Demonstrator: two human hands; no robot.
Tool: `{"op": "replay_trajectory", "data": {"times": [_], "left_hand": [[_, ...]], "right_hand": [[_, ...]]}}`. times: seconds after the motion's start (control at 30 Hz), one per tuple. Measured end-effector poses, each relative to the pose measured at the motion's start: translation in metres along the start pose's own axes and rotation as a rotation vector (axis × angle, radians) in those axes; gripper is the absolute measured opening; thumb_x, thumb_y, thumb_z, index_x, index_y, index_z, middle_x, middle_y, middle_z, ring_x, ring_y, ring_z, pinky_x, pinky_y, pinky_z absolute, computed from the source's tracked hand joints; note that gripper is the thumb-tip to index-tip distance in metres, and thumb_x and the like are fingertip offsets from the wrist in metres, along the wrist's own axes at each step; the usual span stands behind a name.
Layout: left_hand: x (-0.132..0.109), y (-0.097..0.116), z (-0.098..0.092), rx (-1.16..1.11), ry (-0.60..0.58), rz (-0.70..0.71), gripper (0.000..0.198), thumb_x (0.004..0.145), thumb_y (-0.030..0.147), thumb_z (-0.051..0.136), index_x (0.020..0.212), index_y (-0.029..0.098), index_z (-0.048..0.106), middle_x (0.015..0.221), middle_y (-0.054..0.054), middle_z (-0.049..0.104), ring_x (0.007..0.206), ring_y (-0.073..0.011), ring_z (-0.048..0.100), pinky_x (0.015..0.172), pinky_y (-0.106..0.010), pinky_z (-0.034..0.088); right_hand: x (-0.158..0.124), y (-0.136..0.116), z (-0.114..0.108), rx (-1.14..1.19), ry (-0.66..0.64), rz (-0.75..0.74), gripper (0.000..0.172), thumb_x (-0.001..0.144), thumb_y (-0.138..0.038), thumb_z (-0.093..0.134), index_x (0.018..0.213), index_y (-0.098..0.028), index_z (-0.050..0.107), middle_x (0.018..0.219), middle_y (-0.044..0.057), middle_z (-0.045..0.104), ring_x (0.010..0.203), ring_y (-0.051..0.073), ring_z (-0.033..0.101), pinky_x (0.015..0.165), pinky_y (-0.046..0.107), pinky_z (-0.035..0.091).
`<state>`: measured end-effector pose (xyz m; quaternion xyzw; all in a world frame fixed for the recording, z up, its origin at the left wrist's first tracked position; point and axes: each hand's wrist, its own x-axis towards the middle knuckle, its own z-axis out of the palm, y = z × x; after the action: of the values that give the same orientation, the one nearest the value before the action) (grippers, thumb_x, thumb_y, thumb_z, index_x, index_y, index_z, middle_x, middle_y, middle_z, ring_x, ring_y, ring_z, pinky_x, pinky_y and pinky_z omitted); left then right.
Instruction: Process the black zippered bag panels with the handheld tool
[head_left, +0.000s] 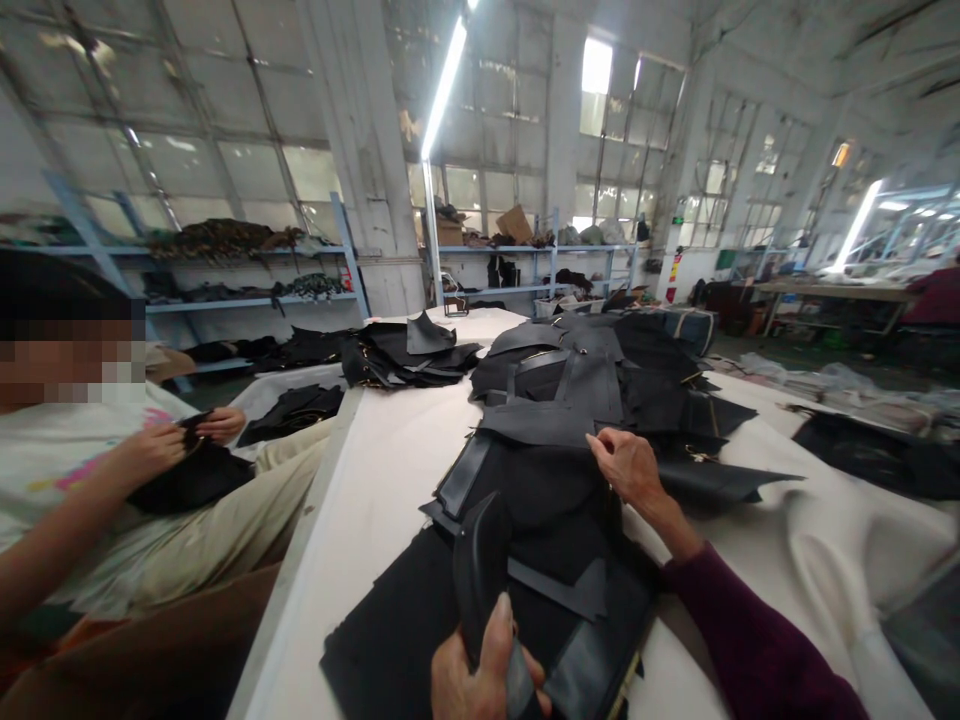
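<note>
Left hand (480,672) clenched on black leather panel (480,570), long axis near-upright, tip up.

The left grip (484,670) holds a curved black leather piece (480,570) upright; the right grip (626,465) touches the stacked leather pile (540,510) lying on the white counter (360,500).

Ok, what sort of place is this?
Probably a leather-goods or bag workshop in a factory hall: cut black panels piled on a long white-covered worktable, a seated co-worker handling a black piece, and blue metal shelving stacked with materials.
</note>
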<state>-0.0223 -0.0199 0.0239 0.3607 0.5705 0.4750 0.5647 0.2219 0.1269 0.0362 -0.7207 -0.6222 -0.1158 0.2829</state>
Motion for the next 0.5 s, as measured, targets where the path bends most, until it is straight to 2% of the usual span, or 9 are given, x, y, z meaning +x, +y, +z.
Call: {"op": "replay_trajectory", "data": {"times": [0.1,0.23,0.37,0.5], "left_hand": [[0.001,-0.001,0.000,0.017,0.005,-0.017,0.061,0.057,0.074,0.062,0.063,0.014,0.059,0.045,-0.008,0.062,0.039,-0.0230,0.059,0.043,-0.030,0.046],[0.001,-0.002,0.000,0.015,-0.003,-0.018,0.061,0.058,0.074,0.061,0.063,0.014,0.058,0.044,-0.009,0.062,0.039,-0.0229,0.059,0.043,-0.030,0.046],[0.001,-0.001,-0.001,0.019,-0.009,-0.018,0.062,0.058,0.074,0.061,0.065,0.013,0.058,0.045,-0.009,0.062,0.039,-0.0223,0.059,0.042,-0.028,0.046],[0.000,0.000,-0.001,0.016,-0.015,-0.007,0.061,0.059,0.073,0.062,0.065,0.013,0.058,0.045,-0.009,0.062,0.038,-0.0214,0.059,0.042,-0.028,0.046]], "right_hand": [[-0.006,0.004,0.005,-0.018,-0.086,-0.028,0.036,0.092,-0.042,0.053,0.069,-0.016,0.059,0.064,-0.003,0.059,0.057,0.011,0.057,0.059,0.027,0.049],[-0.015,-0.005,0.020,0.045,-0.197,-0.163,0.036,0.088,-0.044,0.059,0.066,-0.016,0.057,0.061,-0.005,0.057,0.054,0.010,0.055,0.055,0.025,0.048],[-0.015,-0.013,0.026,0.115,-0.075,-0.158,0.031,0.091,-0.036,0.057,0.068,-0.015,0.057,0.064,-0.004,0.058,0.057,0.010,0.056,0.059,0.026,0.049],[-0.009,-0.010,0.023,0.181,0.099,-0.089,0.036,0.093,-0.038,0.053,0.065,-0.015,0.054,0.058,-0.007,0.051,0.051,0.009,0.051,0.054,0.025,0.045]]}}
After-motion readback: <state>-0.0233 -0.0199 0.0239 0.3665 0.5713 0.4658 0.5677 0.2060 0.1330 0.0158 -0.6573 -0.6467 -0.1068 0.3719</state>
